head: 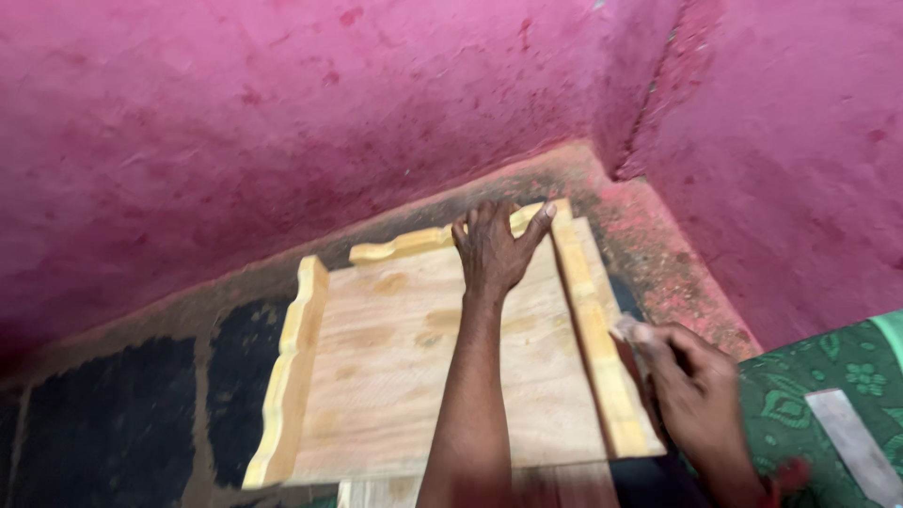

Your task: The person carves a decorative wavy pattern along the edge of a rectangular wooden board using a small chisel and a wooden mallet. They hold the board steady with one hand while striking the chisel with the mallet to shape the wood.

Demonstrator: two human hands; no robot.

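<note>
A wooden tray [414, 376] with wavy yellow side rails is lying flat on the dark floor [113, 433], close to the corner of the pink walls [235, 122]; the left hand [494, 246] is pressing open on the far part of the tray, fingers spread; the right hand [691, 386] is closing around a small pale piece [625, 328], blurred, at the right rail [597, 329]; green patterned cloth [828, 376] is lying beside it.
</note>
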